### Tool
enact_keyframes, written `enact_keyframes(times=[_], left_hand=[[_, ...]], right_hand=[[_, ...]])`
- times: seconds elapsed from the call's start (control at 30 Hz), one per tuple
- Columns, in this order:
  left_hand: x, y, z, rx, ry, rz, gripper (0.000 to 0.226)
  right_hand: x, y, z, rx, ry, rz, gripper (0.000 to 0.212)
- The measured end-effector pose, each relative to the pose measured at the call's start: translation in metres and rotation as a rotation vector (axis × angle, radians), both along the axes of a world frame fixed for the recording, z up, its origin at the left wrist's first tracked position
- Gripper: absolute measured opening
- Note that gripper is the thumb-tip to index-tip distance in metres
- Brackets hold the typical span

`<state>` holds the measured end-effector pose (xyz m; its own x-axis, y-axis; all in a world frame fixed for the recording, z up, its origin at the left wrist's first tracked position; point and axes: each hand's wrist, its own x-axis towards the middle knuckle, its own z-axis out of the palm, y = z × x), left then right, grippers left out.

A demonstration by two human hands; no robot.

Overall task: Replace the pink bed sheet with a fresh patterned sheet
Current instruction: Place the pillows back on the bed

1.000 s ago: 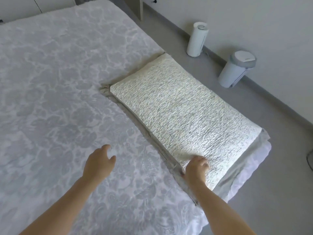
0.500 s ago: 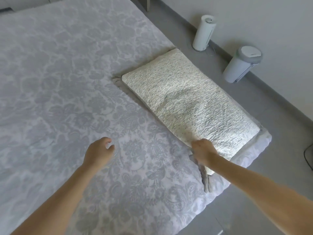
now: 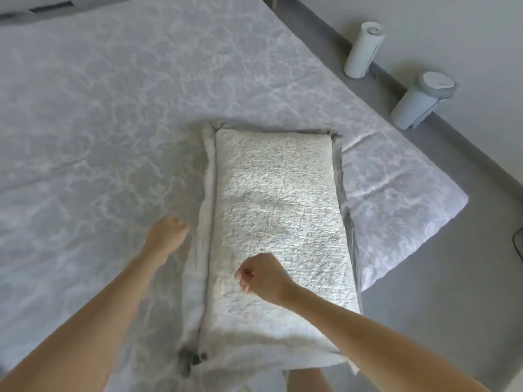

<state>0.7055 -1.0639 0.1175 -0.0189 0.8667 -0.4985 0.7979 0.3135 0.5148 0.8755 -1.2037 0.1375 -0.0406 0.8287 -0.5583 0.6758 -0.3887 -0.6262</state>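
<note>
Soft, even light washes the patterned sheet (image 3: 113, 114); the pillow (image 3: 277, 210) throws only faint shadow. Far from the pillow, edges bow and detail smears.

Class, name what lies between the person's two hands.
Head view: between the left hand and the right hand lies the pale edge flap of the cream textured pillow.
</note>
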Motion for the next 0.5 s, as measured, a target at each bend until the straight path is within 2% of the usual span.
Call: enact_keyframes(times=[0.13,0.2,0.27,0.4,0.5], left_hand=[[-0.03,-0.025,-0.036,-0.12,0.064,-0.003,0.024],[-0.029,-0.034,-0.053,-0.147,0.059,-0.037,0.027],[-0.02,-0.043,-0.069,-0.152,0.066,-0.057,0.025],[0.014,-0.045,-0.096,-0.19,0.049,-0.023,0.031],[0.037,-0.032,-0.118,-0.198,0.085,-0.018,0.055]], right_hand=[[0.046,-0.005,-0.031,0.048,-0.246,-0.344,0.027],[0.083,-0.014,-0.05,-0.057,-0.355,-0.456,0.034],[0.116,-0.023,-0.071,-0.158,-0.42,-0.532,0.051],[0.166,-0.022,-0.104,-0.229,-0.42,-0.629,0.074],[0.195,-0.007,-0.144,-0.184,-0.321,-0.686,0.096]])
